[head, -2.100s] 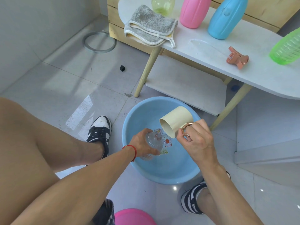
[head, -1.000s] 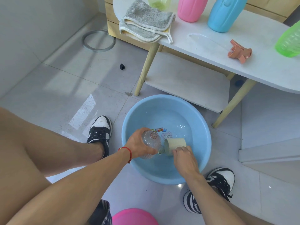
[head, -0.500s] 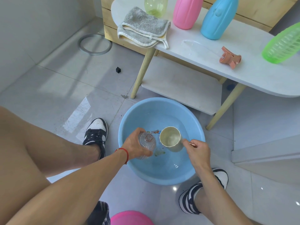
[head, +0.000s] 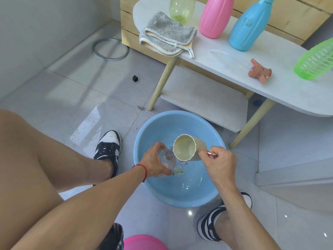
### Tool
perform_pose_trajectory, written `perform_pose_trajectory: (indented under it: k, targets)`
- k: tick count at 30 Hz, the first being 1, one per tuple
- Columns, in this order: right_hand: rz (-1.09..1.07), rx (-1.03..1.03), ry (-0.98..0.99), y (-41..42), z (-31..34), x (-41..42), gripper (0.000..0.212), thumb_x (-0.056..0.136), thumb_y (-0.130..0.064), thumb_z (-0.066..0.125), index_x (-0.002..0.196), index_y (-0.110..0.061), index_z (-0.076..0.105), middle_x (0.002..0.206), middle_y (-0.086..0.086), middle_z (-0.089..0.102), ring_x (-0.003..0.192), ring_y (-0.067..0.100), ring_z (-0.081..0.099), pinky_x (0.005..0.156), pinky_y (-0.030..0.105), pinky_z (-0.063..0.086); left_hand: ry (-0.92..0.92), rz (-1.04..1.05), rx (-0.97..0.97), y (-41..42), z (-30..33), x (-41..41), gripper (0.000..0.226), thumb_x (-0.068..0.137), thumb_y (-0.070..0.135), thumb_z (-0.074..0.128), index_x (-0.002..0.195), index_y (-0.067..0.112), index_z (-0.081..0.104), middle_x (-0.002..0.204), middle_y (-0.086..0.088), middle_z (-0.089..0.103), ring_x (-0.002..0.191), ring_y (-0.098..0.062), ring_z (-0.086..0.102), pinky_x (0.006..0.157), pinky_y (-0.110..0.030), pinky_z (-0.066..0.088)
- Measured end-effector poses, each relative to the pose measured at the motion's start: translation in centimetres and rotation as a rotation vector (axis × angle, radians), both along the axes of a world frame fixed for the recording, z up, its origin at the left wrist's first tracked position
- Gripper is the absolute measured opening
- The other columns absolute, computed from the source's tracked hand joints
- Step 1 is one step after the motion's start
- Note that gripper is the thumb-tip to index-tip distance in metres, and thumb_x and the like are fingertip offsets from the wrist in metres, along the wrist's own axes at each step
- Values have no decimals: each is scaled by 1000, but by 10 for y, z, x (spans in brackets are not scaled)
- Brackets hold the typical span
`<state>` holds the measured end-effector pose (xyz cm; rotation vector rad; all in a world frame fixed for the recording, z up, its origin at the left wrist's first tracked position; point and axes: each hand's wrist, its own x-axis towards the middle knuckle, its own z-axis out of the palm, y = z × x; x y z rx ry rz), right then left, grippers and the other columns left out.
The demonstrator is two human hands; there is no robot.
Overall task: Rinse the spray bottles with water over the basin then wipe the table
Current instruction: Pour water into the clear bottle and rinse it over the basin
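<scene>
My left hand [head: 155, 164] grips a clear ribbed spray bottle [head: 166, 162] with no cap, held over the blue basin [head: 155, 188] on the floor. My right hand [head: 220, 164] holds a cream cup [head: 187, 147] by its copper handle, tilted with its rim just above the bottle's open neck. Shallow water lies in the basin. On the white table [head: 281, 87] stand a yellow-green bottle [head: 182, 9], a pink bottle [head: 215, 17] and a blue spray bottle [head: 249, 26]. A green bottle [head: 315, 60] lies at the right, and a folded grey cloth [head: 166, 34] sits on the table's left end.
A peach spray trigger head [head: 259, 72] lies loose on the table, next to a wet patch. The table's wooden legs and lower shelf [head: 203, 98] stand just behind the basin. My two shoes flank the basin; a pink tub [head: 144, 243] sits at the bottom edge.
My right hand dipped the cup down into the basin water, then lifted it and tilted it toward the bottle's neck. My left hand kept the bottle over the basin.
</scene>
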<state>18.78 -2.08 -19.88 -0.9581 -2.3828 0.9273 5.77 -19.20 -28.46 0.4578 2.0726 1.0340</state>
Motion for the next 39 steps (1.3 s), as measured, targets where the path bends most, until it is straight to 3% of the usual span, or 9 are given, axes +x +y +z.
perform_pose_trajectory:
  k: [7, 17, 22, 27, 39]
  targets:
    - [82, 165, 2, -6, 4, -3, 63, 76, -8, 79, 50, -24, 23, 43, -7, 25, 54, 10, 39, 52, 16, 29, -15, -4, -6, 1, 1, 0, 87, 37, 46, 88, 112, 44, 42, 124, 12, 48, 116, -22, 53, 91, -45, 57]
    - [99, 272, -18, -4, 5, -4, 57, 75, -9, 79, 49, -14, 30, 45, -3, 31, 56, 21, 37, 54, 31, 32, -6, -20, -30, 0, 1, 1, 88, 41, 45, 89, 114, 45, 41, 123, 11, 48, 117, -23, 51, 91, -47, 57]
    - [118, 304, 0, -3, 6, -4, 55, 76, -12, 76, 50, -18, 28, 46, -6, 28, 56, 20, 36, 53, 26, 27, -2, -21, -47, 0, -1, 2, 88, 34, 51, 87, 109, 50, 39, 121, 13, 48, 115, -23, 51, 84, -50, 59]
    - [137, 331, 42, -6, 10, -6, 50, 75, -17, 69, 53, -25, 25, 47, -8, 24, 56, 20, 33, 54, 26, 25, 29, -32, -35, 2, -3, 3, 89, 42, 44, 91, 116, 42, 42, 120, 9, 49, 114, -23, 52, 92, -46, 56]
    - [164, 390, 33, -4, 9, -6, 57, 72, -4, 80, 54, -23, 29, 49, -8, 31, 57, 22, 38, 55, 26, 28, 31, -28, -20, 4, -5, 2, 87, 43, 42, 91, 116, 41, 43, 122, 9, 49, 117, -23, 51, 94, -44, 54]
